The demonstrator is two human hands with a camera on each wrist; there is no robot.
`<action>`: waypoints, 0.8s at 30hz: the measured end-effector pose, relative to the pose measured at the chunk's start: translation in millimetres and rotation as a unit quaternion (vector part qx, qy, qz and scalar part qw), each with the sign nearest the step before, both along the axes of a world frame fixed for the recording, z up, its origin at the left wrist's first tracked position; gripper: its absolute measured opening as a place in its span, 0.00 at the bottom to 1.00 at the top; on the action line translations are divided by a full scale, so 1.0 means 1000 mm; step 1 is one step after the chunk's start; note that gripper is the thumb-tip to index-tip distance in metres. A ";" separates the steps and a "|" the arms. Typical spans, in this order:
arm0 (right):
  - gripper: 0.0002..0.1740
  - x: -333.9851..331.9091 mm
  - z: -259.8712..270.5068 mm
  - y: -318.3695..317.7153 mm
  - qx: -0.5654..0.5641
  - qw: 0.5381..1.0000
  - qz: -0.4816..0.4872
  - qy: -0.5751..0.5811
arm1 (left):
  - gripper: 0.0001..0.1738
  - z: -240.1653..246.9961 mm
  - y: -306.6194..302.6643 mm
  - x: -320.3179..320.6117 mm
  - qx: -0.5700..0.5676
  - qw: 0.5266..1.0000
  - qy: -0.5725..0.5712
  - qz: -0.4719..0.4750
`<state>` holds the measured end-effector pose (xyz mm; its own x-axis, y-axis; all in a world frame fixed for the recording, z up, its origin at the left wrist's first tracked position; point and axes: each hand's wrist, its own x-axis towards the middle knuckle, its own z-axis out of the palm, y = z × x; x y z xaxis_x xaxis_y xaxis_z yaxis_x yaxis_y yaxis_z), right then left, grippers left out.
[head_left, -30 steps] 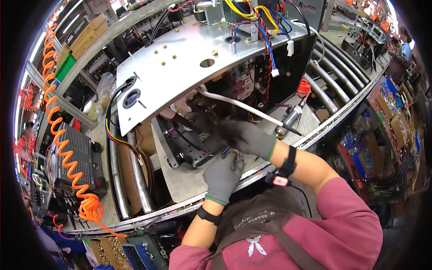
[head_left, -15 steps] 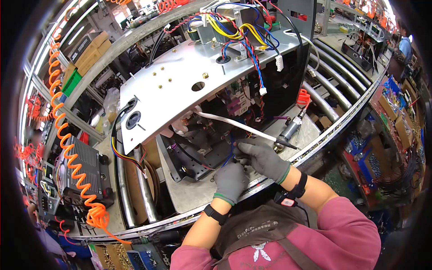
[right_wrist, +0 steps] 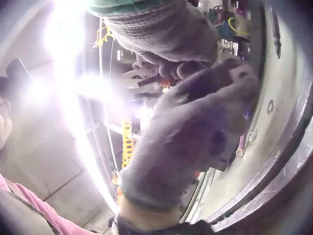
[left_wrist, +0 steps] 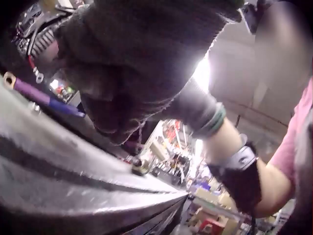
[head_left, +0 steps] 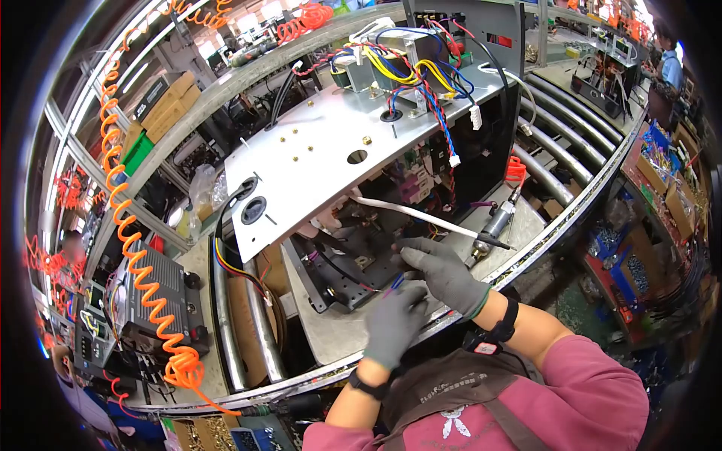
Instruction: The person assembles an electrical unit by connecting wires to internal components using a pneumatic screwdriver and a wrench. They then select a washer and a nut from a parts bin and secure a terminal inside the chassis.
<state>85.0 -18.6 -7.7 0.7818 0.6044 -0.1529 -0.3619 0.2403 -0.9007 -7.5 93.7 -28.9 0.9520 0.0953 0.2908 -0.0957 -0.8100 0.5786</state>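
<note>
Both gloved hands are close together at the front of an open metal chassis. My left hand (head_left: 395,327) has bent fingers and stands low at the table's front. Beside it, my right hand (head_left: 445,276) points left with its fingers bent inward. I cannot tell what either hand holds, as the fingertips are hidden. Just past the left fingers, a blue-purple sleeved wire end (head_left: 395,281) sticks out; in the left wrist view this sleeve (left_wrist: 44,98) ends in a ring terminal. A black perforated bracket (head_left: 350,282) lies behind the hands, under the bright metal panel (head_left: 316,165).
A pneumatic screwdriver (head_left: 498,219) lies right of the hands, near a thick white cable (head_left: 421,214). Loose wires with white connectors (head_left: 454,161) hang off the panel. Metal rollers (head_left: 556,161) flank the work plate (head_left: 323,334). An orange coiled hose (head_left: 135,270) hangs at the left.
The right hand, blurred over the bracket a second ago, has drawn back beside the left hand. The left hand has lowered slightly toward the front. The head view has shifted.
</note>
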 end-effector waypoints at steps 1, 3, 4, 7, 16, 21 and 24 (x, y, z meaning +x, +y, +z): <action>0.20 -0.003 -0.003 0.006 0.022 0.999 -0.019 -0.031 | 0.11 0.023 0.010 -0.014 -0.097 0.995 0.017 0.025; 0.21 -0.007 -0.008 0.021 0.046 0.996 -0.041 -0.057 | 0.10 0.044 0.046 -0.028 -0.264 0.962 0.010 0.066; 0.21 -0.009 -0.009 0.031 0.037 0.993 -0.060 -0.092 | 0.13 0.035 0.072 -0.030 -0.269 0.958 -0.009 0.097; 0.23 -0.013 -0.007 0.061 0.018 0.990 -0.088 -0.111 | 0.17 0.063 0.091 -0.025 -0.386 0.912 -0.095 0.106; 0.26 0.002 -0.032 0.119 0.099 0.960 -0.263 0.014 | 0.16 0.048 0.132 0.029 -0.260 0.954 -0.144 0.033; 0.26 0.014 -0.050 0.126 0.122 0.958 -0.255 0.050 | 0.10 0.054 0.124 0.044 -0.255 0.957 -0.139 0.002; 0.26 0.015 -0.058 0.125 -0.018 0.951 -0.257 -0.170 | 0.09 0.051 0.121 0.051 -0.234 0.957 -0.170 -0.010</action>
